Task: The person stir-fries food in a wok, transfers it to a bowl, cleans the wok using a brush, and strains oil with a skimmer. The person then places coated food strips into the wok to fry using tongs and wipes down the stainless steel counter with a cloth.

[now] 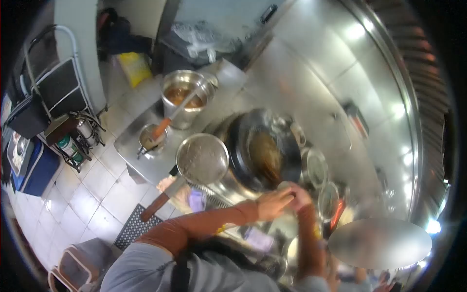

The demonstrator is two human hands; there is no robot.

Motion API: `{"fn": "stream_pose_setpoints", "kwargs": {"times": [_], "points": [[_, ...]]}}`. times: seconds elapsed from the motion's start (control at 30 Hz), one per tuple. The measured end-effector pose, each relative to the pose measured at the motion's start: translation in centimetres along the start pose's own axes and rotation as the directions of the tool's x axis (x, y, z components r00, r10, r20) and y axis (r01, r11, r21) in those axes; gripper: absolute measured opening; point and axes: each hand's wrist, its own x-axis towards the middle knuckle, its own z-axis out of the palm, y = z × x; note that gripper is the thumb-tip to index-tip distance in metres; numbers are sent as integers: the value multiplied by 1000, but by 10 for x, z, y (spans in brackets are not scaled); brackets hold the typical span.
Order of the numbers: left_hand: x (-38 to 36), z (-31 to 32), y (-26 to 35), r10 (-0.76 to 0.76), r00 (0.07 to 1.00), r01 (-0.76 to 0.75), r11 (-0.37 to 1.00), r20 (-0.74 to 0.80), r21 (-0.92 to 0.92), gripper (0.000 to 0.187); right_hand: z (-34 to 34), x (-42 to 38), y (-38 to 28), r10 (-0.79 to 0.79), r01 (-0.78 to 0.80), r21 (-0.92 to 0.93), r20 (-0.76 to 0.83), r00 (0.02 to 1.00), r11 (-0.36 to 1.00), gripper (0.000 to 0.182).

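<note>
My left hand (274, 204) and my right hand (300, 197) are close together at the near rim of a dark wok (239, 148). Fingers of both hands are curled in, and a small pale end shows between them. What they grip is too blurred to name. From that spot a brown streak (270, 171) fans out into the wok, over brownish contents (265, 148). To the left of the wok rests a round metal strainer (202, 158) with a wooden handle (155, 207).
A steel pot (182, 117) of brown liquid stands beyond the strainer, with an orange-handled utensil (163, 127) across it. Beside it is a small metal container (153, 141). Round containers (316, 168) line the wok's right side. Another person (360, 277) is at lower right.
</note>
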Motion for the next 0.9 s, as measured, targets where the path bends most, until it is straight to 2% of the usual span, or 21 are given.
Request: {"fn": "stream_pose_setpoints", "kwargs": {"times": [0.03,0.07,0.13,0.17,0.2,0.23,0.27,0.3,0.37,0.43,0.5,0.53,0.57,0.6,0.63,0.7,0.73,0.77,0.8,0.83,0.9], "points": [[-11,-1,7,6,998,-7,1000,56,10,59,8,-22,-18,3,-70,-255,-255,967,964,30],[-34,-6,2,-3,1000,3,1000,-7,-19,52,-20,-23,-27,-137,3,-553,-201,970,833,38],[-79,-17,-7,-22,991,11,997,-132,-80,40,-39,-18,-61,-88,-123,-710,-253,964,693,45],[-106,-17,-24,-127,976,124,992,-180,-24,39,-34,-15,-80,-68,-162,-781,-253,965,604,49],[-122,-38,-25,-315,939,324,945,-139,48,39,-19,-9,-100,-42,-159,-853,-207,977,498,52],[-148,-36,-47,-456,872,471,881,-178,49,38,-24,13,-103,-48,21,-862,-4,999,507,54],[-160,-49,-48,-467,853,511,838,-232,191,36,7,20,-113,-47,106,-862,96,994,496,57],[-173,-52,-54,-518,796,580,801,-315,148,35,3,71,-104,-32,204,-821,221,975,533,53],[-197,-57,-62,-609,684,685,726,-402,67,31,53,105,-98,-167,291,-776,239,957,559,47],[-212,-55,-61,-702,579,762,647,-415,-32,28,68,137,-68,-320,280,-646,58,946,710,47],[-221,-54,-69,-774,476,799,579,-418,-163,26,58,98,-65,-229,258,-695,136,964,671,47],[-238,-48,-83,-741,541,772,625,-397,-115,30,52,75,-76,-192,263,-725,180,965,637,47],[-242,-45,-87,-760,529,792,602,-378,-103,32,28,65,-90,-76,293,-789,301,951,541,52],[-242,-39,-89,-777,512,811,578,-365,-92,34,22,45,-111,21,178,-876,210,977,449,56],[-241,-35,-91,-796,498,830,553,-345,-78,36,17,35,-126,-9,224,-918,234,972,329,57],[-239,-31,-97,-797,498,865,484,-342,132,47,-4,81,-132,98,176,-900,233,968,399,56],[-238,-26,-102,-793,504,864,470,-343,183,49,2,106,-127,107,242,-860,320,941,449,54],[-237,-22,-103,-789,511,859,456,-342,232,51,11,127,-113,-1,246,-776,302,953,580,50],[-233,-20,-103,-807,488,873,452,-333,184,53,37,123,-92,-265,293,-701,152,952,650,47],[-232,-19,-102,-824,467,884,448,-321,137,56,55,125,-80,-303,291,-664,102,948,688,49],[-241,-15,-108,-884,391,912,409,-255,-20,63,74,74,-54,-441,460,-805,282,852,374,42]]}}
